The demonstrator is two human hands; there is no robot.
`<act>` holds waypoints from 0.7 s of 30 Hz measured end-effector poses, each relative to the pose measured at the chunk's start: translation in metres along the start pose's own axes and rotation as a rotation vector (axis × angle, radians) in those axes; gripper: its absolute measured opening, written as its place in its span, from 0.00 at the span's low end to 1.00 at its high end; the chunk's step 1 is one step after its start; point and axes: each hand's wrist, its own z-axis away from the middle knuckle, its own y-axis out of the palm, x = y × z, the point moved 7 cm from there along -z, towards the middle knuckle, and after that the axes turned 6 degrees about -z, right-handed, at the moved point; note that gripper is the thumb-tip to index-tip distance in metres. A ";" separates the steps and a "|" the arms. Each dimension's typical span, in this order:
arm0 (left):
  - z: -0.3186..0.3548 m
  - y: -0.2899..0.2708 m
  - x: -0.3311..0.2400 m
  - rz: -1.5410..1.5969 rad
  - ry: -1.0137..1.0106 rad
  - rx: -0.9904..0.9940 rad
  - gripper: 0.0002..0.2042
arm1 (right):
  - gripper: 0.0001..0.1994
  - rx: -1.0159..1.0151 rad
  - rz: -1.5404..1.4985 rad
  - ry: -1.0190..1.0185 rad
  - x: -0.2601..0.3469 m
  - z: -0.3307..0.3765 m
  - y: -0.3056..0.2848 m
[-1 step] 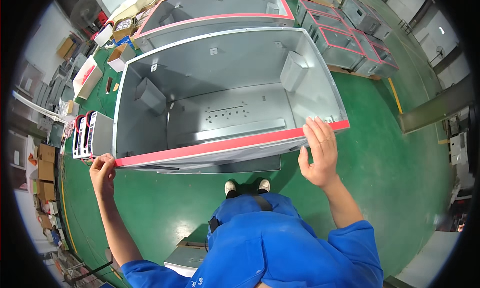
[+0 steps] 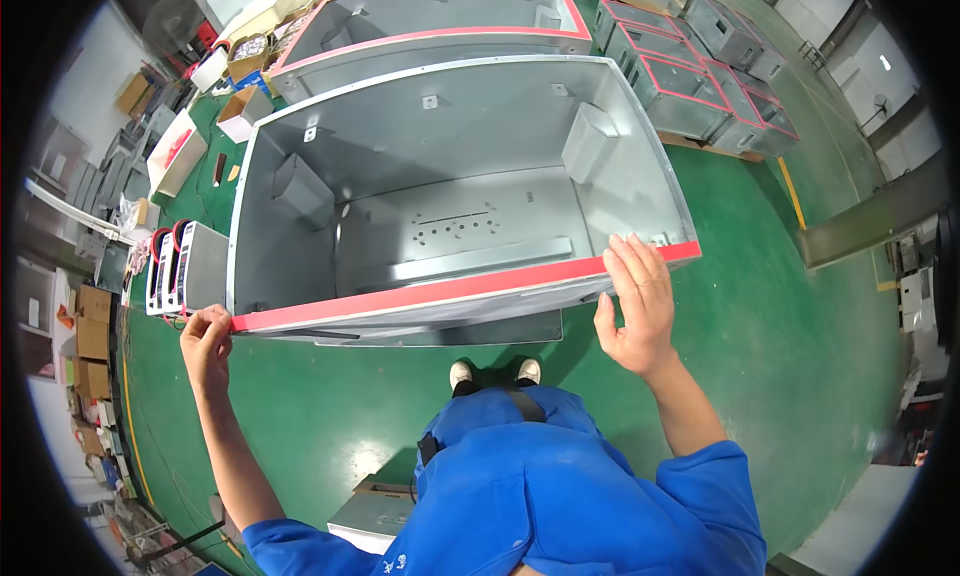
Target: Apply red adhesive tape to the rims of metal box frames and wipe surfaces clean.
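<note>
A large open-topped grey metal box (image 2: pixel 375 116) stands in front of me, with small brackets and punched holes inside. Along its near rim runs a strip of red tape (image 2: pixel 450 288), from the left corner to the right one. At the left corner my left hand (image 2: pixel 207 346) is closed in a pinch on the tape's end. My right hand (image 2: pixel 640 311) lies with its fingers stretched out over the tape near the right corner, its thumb apart in front of the rim. The underside of its fingers is hidden.
Behind stands a second metal box (image 2: pixel 430 51) with red edging. Several smaller metal boxes (image 2: pixel 685 84) sit at the far right. To the left are white-and-grey power units (image 2: pixel 195 271) and a white bin (image 2: pixel 172 166). A grey box (image 2: pixel 370 511) is near my legs.
</note>
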 end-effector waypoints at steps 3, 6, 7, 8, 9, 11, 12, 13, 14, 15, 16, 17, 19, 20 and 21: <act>0.000 0.001 0.000 0.004 0.000 -0.010 0.05 | 0.22 0.010 0.005 -0.005 0.005 -0.005 0.005; -0.001 0.000 0.002 0.021 -0.008 -0.016 0.05 | 0.22 0.009 -0.019 -0.020 0.011 -0.010 0.009; 0.000 0.001 0.001 0.026 -0.009 -0.010 0.05 | 0.22 0.012 -0.016 -0.027 0.012 -0.011 0.010; 0.000 0.002 0.001 0.030 -0.009 -0.013 0.05 | 0.21 0.014 -0.013 -0.033 0.014 -0.012 0.012; 0.000 0.003 0.000 0.035 -0.008 -0.016 0.05 | 0.21 0.017 -0.011 -0.040 0.015 -0.013 0.013; 0.003 0.002 -0.001 0.027 -0.019 -0.033 0.05 | 0.21 0.029 -0.018 -0.050 0.019 -0.015 0.016; 0.003 0.003 -0.001 0.036 -0.020 -0.033 0.05 | 0.21 0.035 -0.023 -0.056 0.020 -0.016 0.017; 0.003 0.002 0.000 0.044 -0.020 -0.036 0.05 | 0.20 0.036 -0.022 -0.061 0.022 -0.018 0.018; 0.003 0.002 0.000 0.052 -0.021 -0.039 0.05 | 0.20 0.037 -0.021 -0.066 0.024 -0.018 0.019; 0.004 0.004 -0.003 0.044 -0.020 -0.053 0.05 | 0.20 0.038 -0.021 -0.072 0.026 -0.019 0.021; 0.005 0.006 -0.004 0.046 -0.036 -0.064 0.05 | 0.20 0.043 -0.007 -0.082 0.028 -0.018 0.023; 0.004 0.007 -0.005 0.048 -0.033 -0.051 0.05 | 0.20 0.048 0.006 -0.092 0.030 -0.018 0.025; 0.005 0.006 -0.003 0.051 -0.041 -0.050 0.05 | 0.20 0.091 0.045 -0.101 0.035 -0.017 0.030; 0.006 0.005 -0.004 0.044 -0.057 -0.074 0.05 | 0.20 0.089 0.048 -0.105 0.036 -0.017 0.032; 0.007 0.006 -0.005 0.044 -0.055 -0.070 0.05 | 0.20 0.086 0.050 -0.108 0.035 -0.017 0.033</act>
